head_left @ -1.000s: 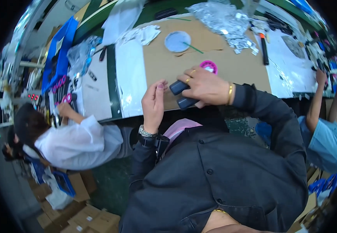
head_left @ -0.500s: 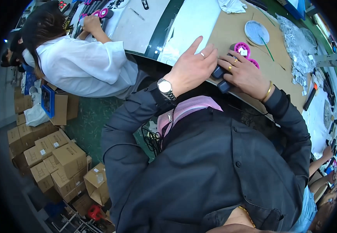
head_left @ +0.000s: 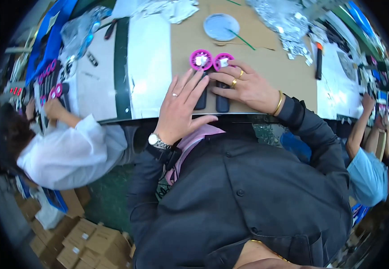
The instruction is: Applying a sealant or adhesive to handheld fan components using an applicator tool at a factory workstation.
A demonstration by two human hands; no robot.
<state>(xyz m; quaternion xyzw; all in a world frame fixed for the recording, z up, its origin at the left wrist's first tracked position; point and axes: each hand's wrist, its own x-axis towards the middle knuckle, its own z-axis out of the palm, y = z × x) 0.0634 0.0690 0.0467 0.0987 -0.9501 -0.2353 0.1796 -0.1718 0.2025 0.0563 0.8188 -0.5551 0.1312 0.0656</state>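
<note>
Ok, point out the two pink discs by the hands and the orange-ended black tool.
Left pink disc (head_left: 201,60), head view: its pale centre.
Right pink disc (head_left: 223,62), head view: its pale centre.
Orange-ended black tool (head_left: 319,62), head view: its black body.

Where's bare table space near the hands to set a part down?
Left: white sheet between dark green strip and cardboard. Right: cardboard between right hand and orange-and-black tool. Crowded: front centre, where right hand and left hand lie over pink-ringed devices; back right, under silvery squares and clear plastic.
</note>
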